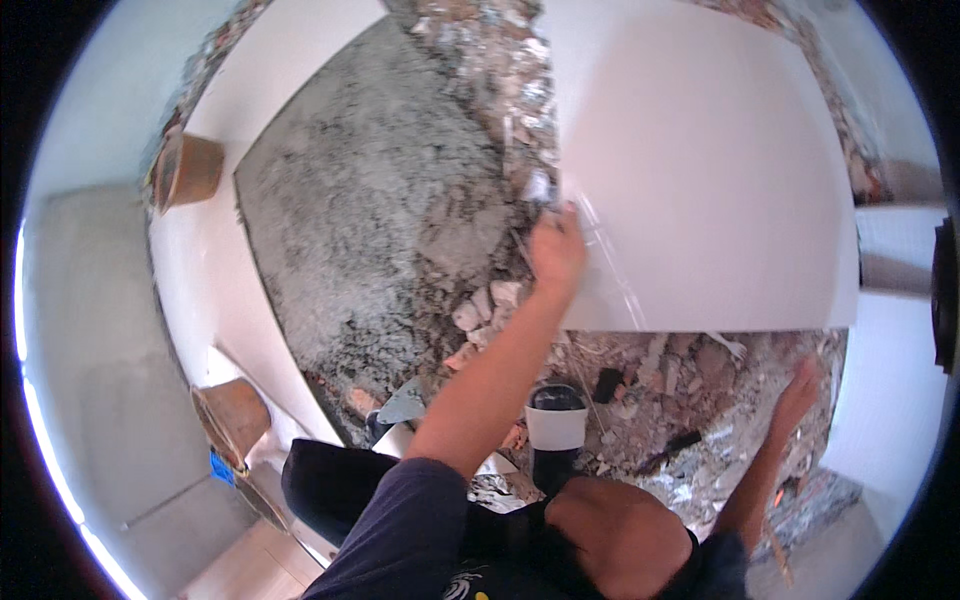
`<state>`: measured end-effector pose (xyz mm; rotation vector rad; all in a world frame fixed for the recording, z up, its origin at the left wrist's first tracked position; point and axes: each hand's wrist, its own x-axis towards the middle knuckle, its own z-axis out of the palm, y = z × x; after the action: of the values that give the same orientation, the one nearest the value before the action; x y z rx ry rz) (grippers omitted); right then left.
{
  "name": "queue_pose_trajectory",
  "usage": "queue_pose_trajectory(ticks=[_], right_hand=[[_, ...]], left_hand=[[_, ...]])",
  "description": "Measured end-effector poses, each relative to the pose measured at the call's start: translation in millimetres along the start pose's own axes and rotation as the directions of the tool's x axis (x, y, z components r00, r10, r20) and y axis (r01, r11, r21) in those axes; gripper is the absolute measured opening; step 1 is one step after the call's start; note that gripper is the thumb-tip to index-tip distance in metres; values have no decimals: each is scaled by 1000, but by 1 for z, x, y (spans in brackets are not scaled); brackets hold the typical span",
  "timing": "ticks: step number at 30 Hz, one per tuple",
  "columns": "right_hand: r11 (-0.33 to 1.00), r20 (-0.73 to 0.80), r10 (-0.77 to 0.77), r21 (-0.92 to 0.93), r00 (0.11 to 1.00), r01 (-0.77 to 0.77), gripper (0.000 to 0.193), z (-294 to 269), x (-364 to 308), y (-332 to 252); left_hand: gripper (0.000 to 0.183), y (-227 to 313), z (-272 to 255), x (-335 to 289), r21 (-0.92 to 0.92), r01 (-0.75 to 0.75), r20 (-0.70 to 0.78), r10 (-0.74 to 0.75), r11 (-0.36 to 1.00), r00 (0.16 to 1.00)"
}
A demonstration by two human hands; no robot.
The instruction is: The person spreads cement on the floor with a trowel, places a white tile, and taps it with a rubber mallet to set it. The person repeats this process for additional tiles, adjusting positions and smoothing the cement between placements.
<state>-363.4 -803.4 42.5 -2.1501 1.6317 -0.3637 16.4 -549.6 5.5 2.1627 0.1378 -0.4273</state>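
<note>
A large white tile point(715, 170) lies at the right, its near edge above broken rubble. My left hand point(557, 250) is at the tile's left edge with its fingers curled closed; what they hold is hidden. Shiny streaks like clear plastic film point(612, 262) run over the tile beside this hand. My right hand point(796, 395), a little blurred, is held over the rubble near the tile's near right corner. Its fingers look stretched out, and nothing shows in them. Left of my left hand spreads a bed of rough grey mortar point(340, 170).
Brown buckets point(192, 170) point(232, 415) stand along the pale strip at the left. A grey trowel blade point(404, 402) lies near my knee. My black-and-white boot point(556, 425) stands on rubble point(690, 375). Brick chunks point(480, 310) lie beside the mortar. White panels point(890, 370) are at the far right.
</note>
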Motion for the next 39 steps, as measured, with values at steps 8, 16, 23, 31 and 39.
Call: queue_pose_trajectory(ticks=[8, 16, 23, 31, 39], right_hand=[[951, 409, -176, 307, 896, 47, 29, 81, -215, -54], [967, 509, -245, 188, 825, 171, 37, 80, -214, -78], [939, 672, -343, 227, 656, 258, 35, 68, -207, -144], [395, 620, -785, 510, -8, 764, 37, 157, -239, -280], [121, 712, -542, 591, -446, 798, 51, 217, -259, -300]], left_hand=[[49, -21, 29, -34, -85, 142, 133, -130, 986, 983], [52, -23, 18, -41, -56, 114, 315, -91, 992, 945], [43, -6, -70, -43, -115, 15, 403, 33, 993, 915], [41, 14, -284, 34, 277, -362, 306, 276, 890, 911], [36, -168, -560, -147, 61, 177, -577, -110, 982, 810]])
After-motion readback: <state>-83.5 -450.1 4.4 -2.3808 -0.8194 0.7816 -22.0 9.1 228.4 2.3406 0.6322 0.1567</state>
